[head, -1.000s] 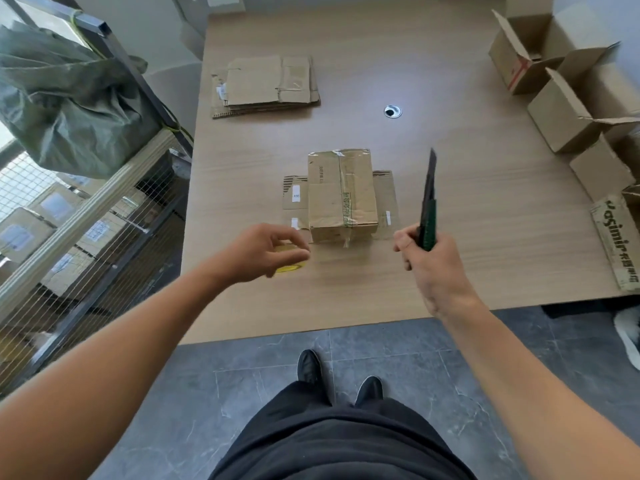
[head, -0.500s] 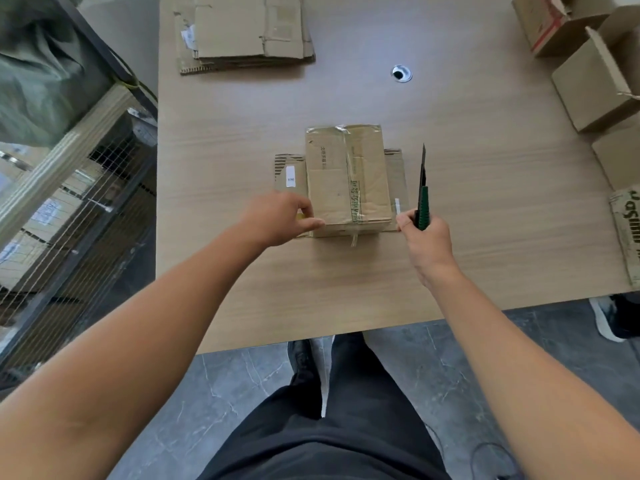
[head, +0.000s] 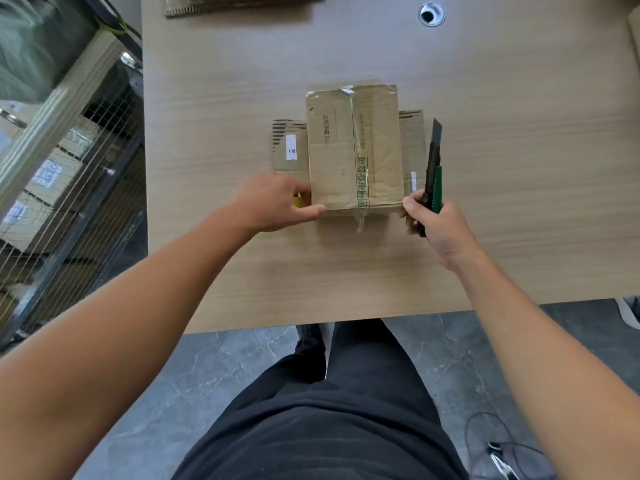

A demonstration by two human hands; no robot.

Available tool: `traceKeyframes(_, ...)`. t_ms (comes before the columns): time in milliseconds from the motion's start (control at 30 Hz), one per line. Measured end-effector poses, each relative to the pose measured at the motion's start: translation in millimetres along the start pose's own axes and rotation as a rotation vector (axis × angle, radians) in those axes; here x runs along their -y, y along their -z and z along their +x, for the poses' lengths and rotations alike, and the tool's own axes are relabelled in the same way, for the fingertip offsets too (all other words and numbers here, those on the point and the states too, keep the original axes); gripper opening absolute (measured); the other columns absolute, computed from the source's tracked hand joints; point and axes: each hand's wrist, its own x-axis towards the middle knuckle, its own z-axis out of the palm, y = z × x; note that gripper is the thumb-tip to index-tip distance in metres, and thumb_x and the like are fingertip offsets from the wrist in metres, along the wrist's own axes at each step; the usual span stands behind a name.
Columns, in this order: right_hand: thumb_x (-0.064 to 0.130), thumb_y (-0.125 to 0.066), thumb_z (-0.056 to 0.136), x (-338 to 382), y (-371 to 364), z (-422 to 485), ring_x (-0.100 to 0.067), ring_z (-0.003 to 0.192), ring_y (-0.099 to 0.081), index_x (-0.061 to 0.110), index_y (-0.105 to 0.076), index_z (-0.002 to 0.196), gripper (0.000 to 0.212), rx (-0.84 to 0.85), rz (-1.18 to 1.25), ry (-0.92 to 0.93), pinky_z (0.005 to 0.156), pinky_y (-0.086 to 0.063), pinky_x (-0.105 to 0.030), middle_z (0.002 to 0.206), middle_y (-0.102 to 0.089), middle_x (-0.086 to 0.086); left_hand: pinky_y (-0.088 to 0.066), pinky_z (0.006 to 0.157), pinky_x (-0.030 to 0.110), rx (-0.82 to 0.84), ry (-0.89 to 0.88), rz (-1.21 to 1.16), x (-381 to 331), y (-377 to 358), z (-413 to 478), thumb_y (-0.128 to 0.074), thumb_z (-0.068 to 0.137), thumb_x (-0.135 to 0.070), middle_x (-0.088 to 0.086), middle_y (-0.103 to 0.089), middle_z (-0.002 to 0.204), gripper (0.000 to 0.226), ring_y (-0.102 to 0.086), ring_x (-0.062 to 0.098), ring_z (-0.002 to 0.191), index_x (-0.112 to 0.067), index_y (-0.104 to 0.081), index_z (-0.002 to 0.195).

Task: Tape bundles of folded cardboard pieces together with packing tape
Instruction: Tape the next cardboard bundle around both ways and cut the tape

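Observation:
A bundle of folded cardboard [head: 332,147] lies in the middle of the wooden table [head: 519,168], on top of a wider flat piece with a white label. A strip of clear tape runs along the bundle's length, and a loose tail [head: 360,225] hangs off its near edge. My left hand [head: 273,202] is at the near left corner, thumb along the front edge, closed over a yellow-cored tape roll [head: 298,201] that is mostly hidden. My right hand [head: 440,226] touches the near right corner and grips a green and black utility knife [head: 433,161], blade out and pointing away.
Another stack of flattened cardboard [head: 242,3] lies at the table's far edge, beside a round cable hole [head: 431,13]. A wire-mesh cage [head: 69,168] with boxes stands close on the left. The table's near edge is just in front of my legs.
Both hands moved forward to the bundle's near corners. The knife came down from upright in the air to lie low beside the bundle's right side. My view moved closer.

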Motion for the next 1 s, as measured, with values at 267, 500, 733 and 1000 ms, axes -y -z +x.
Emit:
traceKeyframes(267, 0.039, -0.067, 0.095, -11, 18, 35, -0.018, 0.085, -0.057, 0.017, -0.058, 0.091, 0.023, 0.159, -0.306, 0.418, 0.082, -0.046, -0.026, 0.092, -0.056, 0.002, -0.029, 0.052, 0.027, -0.183, 0.110, 0.143, -14, -13, 2, -0.033, 0.068, -0.100, -0.017, -0.035, 0.050, 0.076, -0.047, 0.017, 0.058, -0.031, -0.065, 0.071)
traceKeyframes(500, 0.050, -0.068, 0.095, -33, 6, 58, -0.013, 0.090, -0.060, 0.049, -0.049, 0.137, 0.047, 0.121, -0.155, 0.510, 0.089, -0.054, -0.039, 0.101, -0.058, 0.019, -0.025, 0.050, 0.025, -0.203, 0.083, 0.171, -3, -12, 13, -0.047, 0.073, -0.090, -0.010, -0.040, 0.050, 0.068, -0.048, 0.020, 0.055, -0.028, -0.075, 0.079)
traceKeyframes(733, 0.046, -0.062, 0.097, -29, -9, 91, -0.006, 0.092, -0.052, 0.013, -0.050, 0.147, 0.060, 0.185, -0.275, 0.847, 0.087, -0.043, -0.020, 0.101, -0.054, 0.006, -0.028, 0.054, 0.030, -0.233, 0.093, 0.337, 4, 6, 42, -0.038, 0.069, -0.092, -0.003, -0.049, 0.054, 0.071, -0.044, 0.025, 0.053, -0.022, -0.052, 0.065)
traceKeyframes(1000, 0.036, -0.079, 0.085, -24, -22, 95, -0.014, 0.068, -0.056, 0.036, -0.040, 0.149, 0.075, 0.321, 0.408, 0.332, 0.060, -0.055, -0.027, 0.087, -0.055, 0.002, -0.036, 0.065, 0.034, -0.271, 0.268, 0.287, -2, -12, 53, -0.037, 0.050, -0.108, -0.006, -0.068, 0.092, 0.099, -0.067, 0.027, 0.079, -0.023, -0.056, 0.097)
